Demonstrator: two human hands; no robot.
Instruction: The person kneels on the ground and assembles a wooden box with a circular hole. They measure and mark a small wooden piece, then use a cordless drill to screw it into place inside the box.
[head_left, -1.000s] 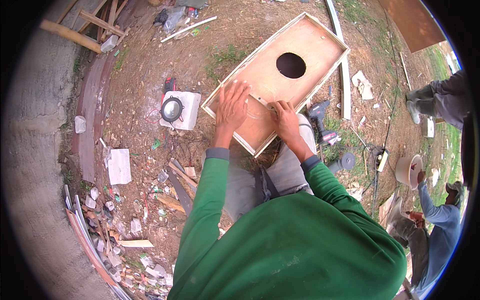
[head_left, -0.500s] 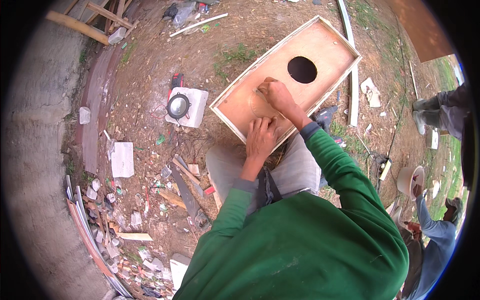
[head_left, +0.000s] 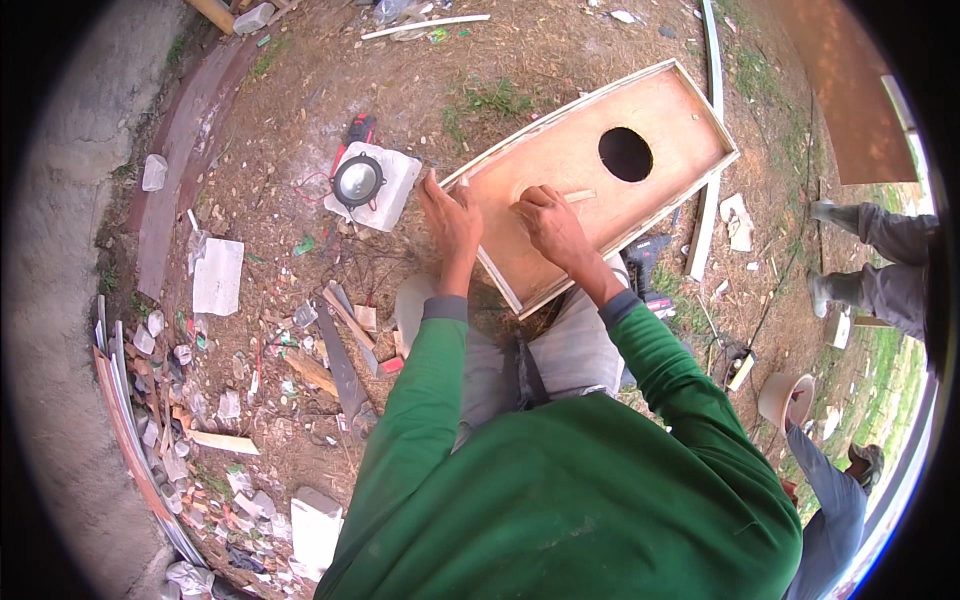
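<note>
Head view, I see both hands on a shallow wooden box (head_left: 610, 190) with a round hole (head_left: 626, 154), lying tilted across upper centre of the frame on bare dirt, near end resting on the person's grey-trousered knees. Left hand (head_left: 450, 218) sits at the box's left rim, fingers (head_left: 432, 188) spread loosely and laid flat over the edge, nothing clasped. Right hand (head_left: 552, 222) is inside the box on the panel, fingers curled down with tips pressed to the wood; a small light wooden strip (head_left: 578, 196) lies just beside them, touching or not I cannot tell, and I cannot tell if anything is pinched. Green sleeves run up from the lower edge.

Left of the box, a round speaker driver (head_left: 358, 180) rests on a white block (head_left: 395, 190), a red tool (head_left: 357, 131) just above it. A handsaw (head_left: 340, 362) lies on the ground at centre left, amid scrap wood bits. White sheet (head_left: 217, 276) at left. Dark power drill (head_left: 650, 262) just right of the box's near end. Another person's grey legs (head_left: 880, 260) at right edge; someone in blue with a hat (head_left: 785, 398) lower right.
</note>
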